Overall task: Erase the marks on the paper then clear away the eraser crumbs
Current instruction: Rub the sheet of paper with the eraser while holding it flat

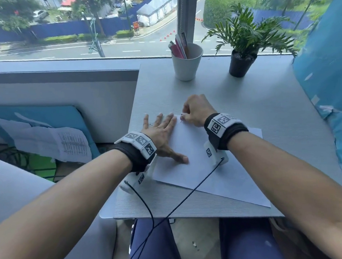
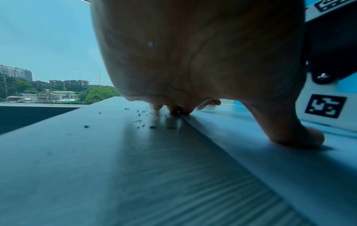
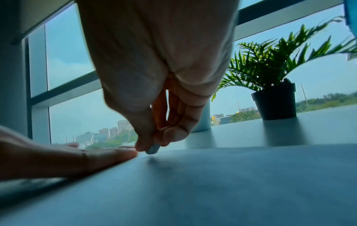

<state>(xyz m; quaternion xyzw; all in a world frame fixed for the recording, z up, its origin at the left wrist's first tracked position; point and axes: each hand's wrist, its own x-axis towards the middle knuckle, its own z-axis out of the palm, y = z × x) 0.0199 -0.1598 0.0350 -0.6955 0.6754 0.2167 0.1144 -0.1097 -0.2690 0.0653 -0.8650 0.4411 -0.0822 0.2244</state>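
Left hand (image 1: 160, 134): lies flat with fingers straight and spread, palm down across the left edge of the paper (image 1: 204, 159); the thumb (image 2: 301, 136) presses on the sheet nearer the person, while the outer fingers reach past the edge onto the bare surface (image 1: 244, 96).
Right hand (image 1: 198, 110): fingers curled, pinching a small pale eraser (image 3: 153, 149) between thumb and fingertips; its tip touches the sheet at the far left corner, just beside the left hand's fingertips.
Paper: a white sheet lying askew on the surface, under both hands and running back toward the person below the right wrist; a second sheet seems to lie beneath it, offset to the right.
Marks: one short dark stroke (image 1: 180, 121) shows on the sheet right at the eraser; anything else is too faint to tell.
Eraser crumbs (image 2: 142, 120): dark specks scattered on the bare surface just left of the sheet's edge, around and beyond the left hand's outer fingers.
Cup (image 1: 187, 65): white, holding pens and a ruler, standing beyond the right hand, well apart from it.
Potted plant (image 1: 241, 51): green fronds in a black pot, to the right of the cup, beyond the right hand.
Wrist bands: black straps with white coded blocks on both wrists, each trailing a black cable toward the person.
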